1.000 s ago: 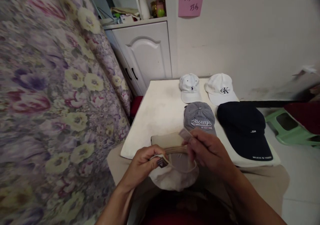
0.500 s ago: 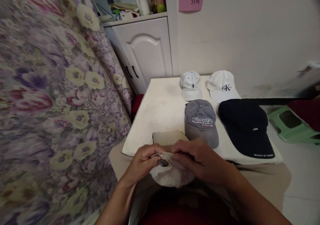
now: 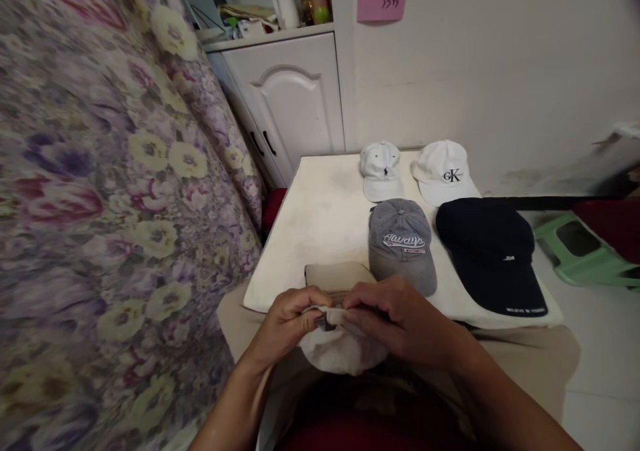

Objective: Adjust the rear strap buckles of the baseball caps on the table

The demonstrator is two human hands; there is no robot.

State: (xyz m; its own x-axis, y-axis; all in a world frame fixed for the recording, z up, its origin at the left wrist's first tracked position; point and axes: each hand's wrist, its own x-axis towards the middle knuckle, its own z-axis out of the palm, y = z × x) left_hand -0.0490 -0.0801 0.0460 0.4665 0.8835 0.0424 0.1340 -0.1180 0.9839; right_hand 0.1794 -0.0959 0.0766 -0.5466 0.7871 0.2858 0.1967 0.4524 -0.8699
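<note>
Near my lap, both hands pinch the back strap of an off-white baseball cap [image 3: 345, 352], its brim pointing away over the front edge of the table. My left hand [image 3: 287, 324] grips the strap's left part beside a small dark buckle [image 3: 327, 321]. On the strap's other end, my right hand [image 3: 400, 317] is closed with thumb and forefinger. Just beyond the right hand lies a grey cap [image 3: 401, 244] with white lettering. A large dark navy cap [image 3: 485, 251] rests to its right.
At the table's back are a small pale cap [image 3: 381, 167] and a white cap [image 3: 445, 171] with black letters. The table [image 3: 320, 204] stands by a white cabinet [image 3: 295, 97]. A floral curtain [image 3: 125, 204] hangs left; a green stool [image 3: 570, 251] is at right.
The strap end under my right thumb has shifted slightly at the buckle. Both hands keep their place on the cap, and the other caps lie as before.
</note>
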